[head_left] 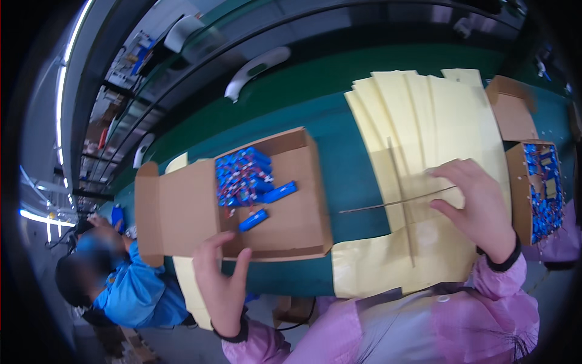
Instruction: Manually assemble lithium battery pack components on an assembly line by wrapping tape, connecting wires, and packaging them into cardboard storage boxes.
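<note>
My left hand point(221, 285) grips the near wall of the open cardboard box point(297, 224), thumb and fingers pinched over its edge. Inside that box, blue battery packs point(245, 179) lie heaped toward the far left corner, two loose ones just nearer me. To the right of the box, my right hand point(479, 206) rests spread on the fanned yellow paper sheets point(418, 121), fingertips touching a thin strip point(394, 203).

Bright blue battery cells point(245, 179) fill a plain brown cardboard box point(297, 212); pale yellow paper sheets point(418, 121) cover the dark green counter point(339, 151); the sleeves point(485, 309) are pink.
</note>
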